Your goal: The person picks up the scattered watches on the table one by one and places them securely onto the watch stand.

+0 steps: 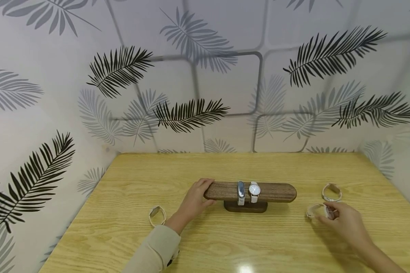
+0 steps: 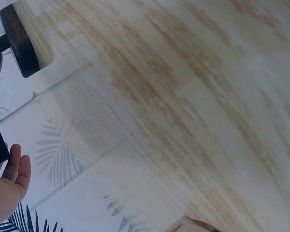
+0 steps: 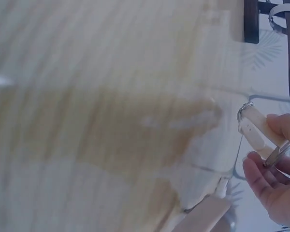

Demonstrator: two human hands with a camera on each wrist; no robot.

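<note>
A dark wooden watch stand (image 1: 276, 192) with a horizontal bar carries a fitness band (image 1: 241, 191) and a white-strapped watch (image 1: 254, 189) near its middle. My left hand (image 1: 194, 199) grips the bar's left end, thumb below and fingers over it. At the right, my right hand (image 1: 346, 222) holds a light-strapped watch (image 3: 255, 129) by its case, between thumb and fingers. Its buckled strap loop points toward the stand, apart from the bar. Just behind that hand lies another watch (image 1: 332, 192) on the table.
One more watch (image 1: 157, 216) lies on the wooden table (image 1: 150, 170), left of my left forearm. A wall (image 1: 225, 87) with a leaf pattern rises behind the table. Light glares off the table's front part.
</note>
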